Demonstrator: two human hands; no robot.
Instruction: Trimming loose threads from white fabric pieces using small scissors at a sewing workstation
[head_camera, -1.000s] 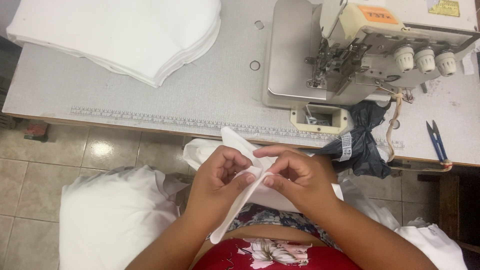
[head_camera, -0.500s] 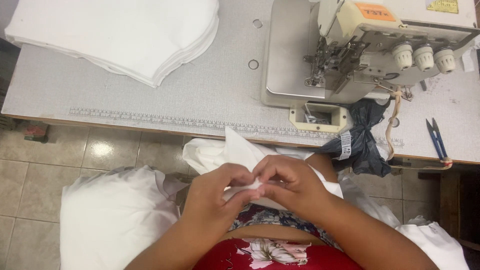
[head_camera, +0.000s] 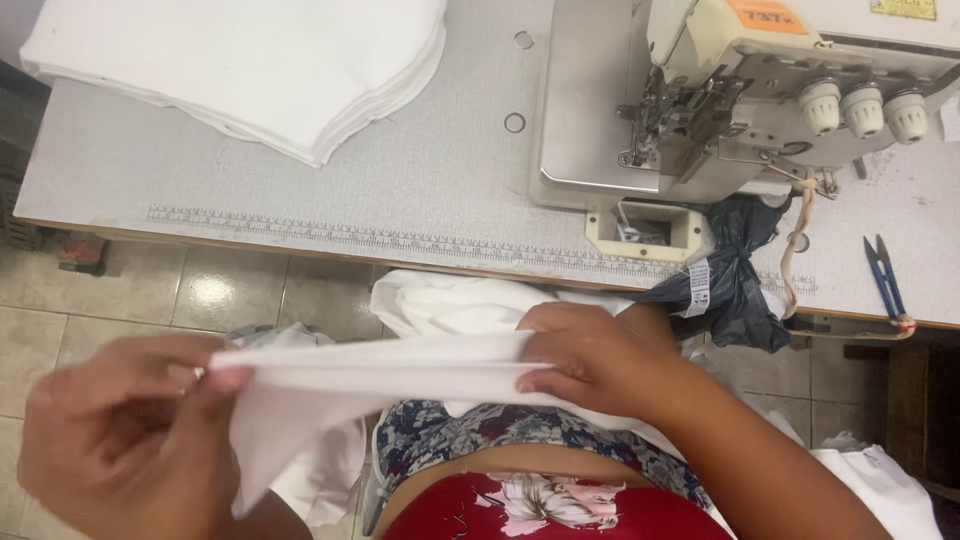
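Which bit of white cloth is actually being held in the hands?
The folded white fabric strip stretched between both hands above the lap; the stacked white fabric pieces lie untouched on the table.

Sewing machine (head_camera: 740, 100), blue snips (head_camera: 884, 275)

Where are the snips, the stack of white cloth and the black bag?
snips (head_camera: 884, 272): head view, on the blue handles.
stack of white cloth (head_camera: 250, 60): head view, top sheet.
black bag (head_camera: 735, 290): head view, below the knot.

The left hand (head_camera: 120, 440) is motion-blurred, its fingers (head_camera: 215, 380) indistinct where they meet the white fabric strip (head_camera: 380, 375). The sewing machine (head_camera: 760, 90) (its upper body) runs past the top edge. The stacked white cloth (head_camera: 250, 60) is also cropped there.
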